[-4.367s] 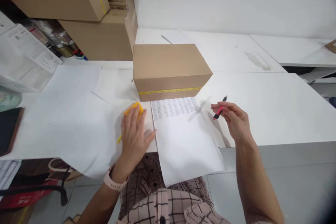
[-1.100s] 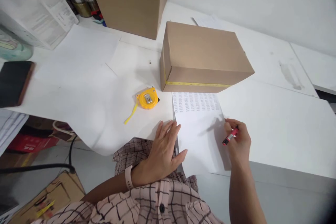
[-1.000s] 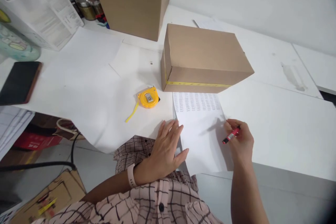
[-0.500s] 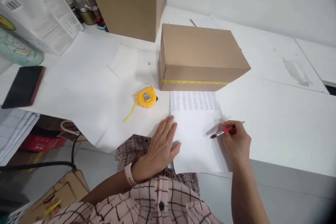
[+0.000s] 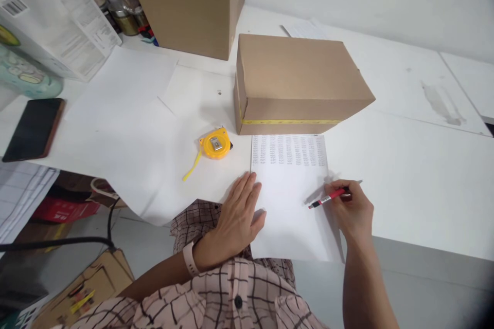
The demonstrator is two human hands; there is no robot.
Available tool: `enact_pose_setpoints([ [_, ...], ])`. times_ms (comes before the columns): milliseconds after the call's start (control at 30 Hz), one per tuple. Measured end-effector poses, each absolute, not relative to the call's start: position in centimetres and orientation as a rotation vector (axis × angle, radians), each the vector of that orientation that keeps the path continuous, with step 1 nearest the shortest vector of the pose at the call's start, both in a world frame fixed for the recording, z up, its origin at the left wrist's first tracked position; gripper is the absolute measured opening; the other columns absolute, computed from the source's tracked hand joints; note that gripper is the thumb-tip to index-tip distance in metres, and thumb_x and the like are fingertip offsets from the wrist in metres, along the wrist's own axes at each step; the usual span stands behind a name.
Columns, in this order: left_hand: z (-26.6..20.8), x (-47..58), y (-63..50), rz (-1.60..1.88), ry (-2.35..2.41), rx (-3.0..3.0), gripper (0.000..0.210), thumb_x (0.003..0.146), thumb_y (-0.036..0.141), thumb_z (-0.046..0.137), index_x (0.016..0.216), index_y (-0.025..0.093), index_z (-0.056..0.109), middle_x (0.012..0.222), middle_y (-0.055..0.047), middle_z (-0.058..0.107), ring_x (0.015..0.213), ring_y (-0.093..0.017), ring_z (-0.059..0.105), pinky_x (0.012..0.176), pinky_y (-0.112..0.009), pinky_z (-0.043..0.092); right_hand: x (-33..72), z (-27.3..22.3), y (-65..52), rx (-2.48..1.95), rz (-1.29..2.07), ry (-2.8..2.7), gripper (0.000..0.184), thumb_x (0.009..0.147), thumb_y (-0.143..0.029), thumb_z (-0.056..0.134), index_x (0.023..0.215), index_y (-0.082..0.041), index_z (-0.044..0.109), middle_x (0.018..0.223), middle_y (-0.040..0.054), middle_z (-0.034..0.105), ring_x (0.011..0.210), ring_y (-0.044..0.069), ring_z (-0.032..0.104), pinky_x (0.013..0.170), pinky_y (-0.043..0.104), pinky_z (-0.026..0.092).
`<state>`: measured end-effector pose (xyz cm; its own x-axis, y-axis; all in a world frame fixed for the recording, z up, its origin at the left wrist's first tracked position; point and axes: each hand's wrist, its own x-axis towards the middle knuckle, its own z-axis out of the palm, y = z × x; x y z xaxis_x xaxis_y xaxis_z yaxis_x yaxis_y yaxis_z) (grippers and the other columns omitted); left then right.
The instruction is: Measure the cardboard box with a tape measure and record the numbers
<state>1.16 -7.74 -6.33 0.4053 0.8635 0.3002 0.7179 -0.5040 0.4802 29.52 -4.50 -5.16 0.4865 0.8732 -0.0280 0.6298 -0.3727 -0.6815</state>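
Note:
A sheet of white paper [image 5: 289,216] with rows of small handwriting at its top lies at the table's front edge, its lower end reaching past that edge. My left hand [image 5: 239,216] rests flat at the sheet's left side, fingers stretched out. On the right side, my right hand [image 5: 350,211] is closed around a red pen [image 5: 328,198]. The pen is held nearly level, its tip pointing right, away from the writing. Just beyond the sheet stands a closed cardboard box [image 5: 297,69] with a yellow measuring strip along its front.
A yellow tape measure [image 5: 216,144] lies left of the sheet. Farther left are a dark phone [image 5: 34,128], loose white paper [image 5: 127,77], a pale green bottle [image 5: 29,74] and a white printed carton [image 5: 57,20]. A larger cardboard box [image 5: 193,15] stands at the back.
The sheet's lower right corner and my right hand with the pen have shifted slightly right and toward me. My left hand stays nearly in place.

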Motion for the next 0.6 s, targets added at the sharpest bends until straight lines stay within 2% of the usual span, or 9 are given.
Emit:
enact_pose_setpoints([
  [267,-6.69,1.54,-7.86,0.759,1.378,2.354,0.061,0.098,0.028,0.052,0.152,0.013,0.031,0.161,-0.023,0.036,0.157,-0.033,0.019,0.122,-0.061,0.033,29.45,-4.97,-4.64,-2.114,0.472,-1.201,0.024,0.076,-0.045,0.07,0.088,-0.024,0.066,0.084,0.0032,0.068,0.067,0.018,0.057,0.07,0.034,0.05],
  [433,-6.88,1.83,-7.45,0.781,1.36,2.376,0.062,0.097,0.025,0.053,0.153,0.011,0.029,0.161,-0.025,0.036,0.157,-0.033,0.018,0.123,-0.06,0.032,29.22,-4.6,-4.41,-2.082,0.514,-1.136,0.028,0.076,-0.049,0.072,0.088,-0.024,0.066,0.09,0.0035,0.07,0.068,0.016,0.057,0.068,0.033,0.05],
  [600,-6.97,2.22,-7.1,0.739,1.374,2.412,0.063,0.096,0.027,0.053,0.153,0.013,0.028,0.16,-0.024,0.038,0.156,-0.034,0.021,0.122,-0.063,0.03,29.42,-5.02,-4.0,-2.048,0.528,-1.154,0.026,0.075,-0.044,0.072,0.088,-0.023,0.066,0.083,0.003,0.067,0.061,0.015,0.052,0.062,0.031,0.048],
])
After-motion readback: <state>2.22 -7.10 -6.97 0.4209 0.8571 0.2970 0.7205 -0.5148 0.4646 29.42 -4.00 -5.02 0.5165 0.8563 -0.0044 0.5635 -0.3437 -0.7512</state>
